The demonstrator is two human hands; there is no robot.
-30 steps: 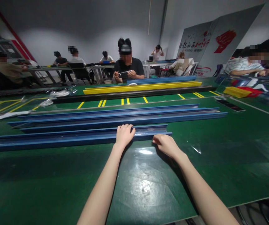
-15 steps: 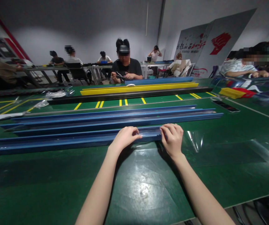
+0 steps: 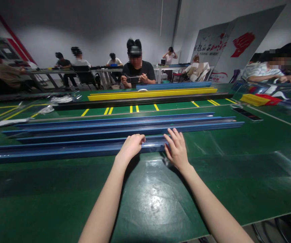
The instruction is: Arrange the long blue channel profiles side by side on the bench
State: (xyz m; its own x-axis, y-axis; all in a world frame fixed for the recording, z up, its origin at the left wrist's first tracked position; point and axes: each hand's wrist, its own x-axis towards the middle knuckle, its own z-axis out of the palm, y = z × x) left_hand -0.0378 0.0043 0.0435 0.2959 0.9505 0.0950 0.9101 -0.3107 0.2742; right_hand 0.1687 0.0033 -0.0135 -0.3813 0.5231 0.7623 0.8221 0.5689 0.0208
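Observation:
A long blue plastic channel strip [image 3: 72, 149] lies across the green table, its left end running out of view. My left hand [image 3: 131, 145] is closed over this strip near its right part, with the fingers bent over the far edge and the fingertips partly hidden. At the strip's right end, my right hand [image 3: 177, 148] has its fingers spread and stretched forward, holding nothing. Just beyond lie several more blue strips [image 3: 186, 127], roughly parallel to the near one.
Farther back are a black strip [image 3: 140, 101] and a yellow strip [image 3: 153, 94]. A phone [image 3: 248, 114] lies at the right, near a yellow tray [image 3: 254, 99]. Across the table, a co-worker [image 3: 137, 69] holds a thin item in both hands. Yellow tape lines mark the green table [image 3: 226, 192].
My right hand has opened its fingers from the strip's end and moved left. My left hand has shifted slightly left along the strip, its thumb drawn in.

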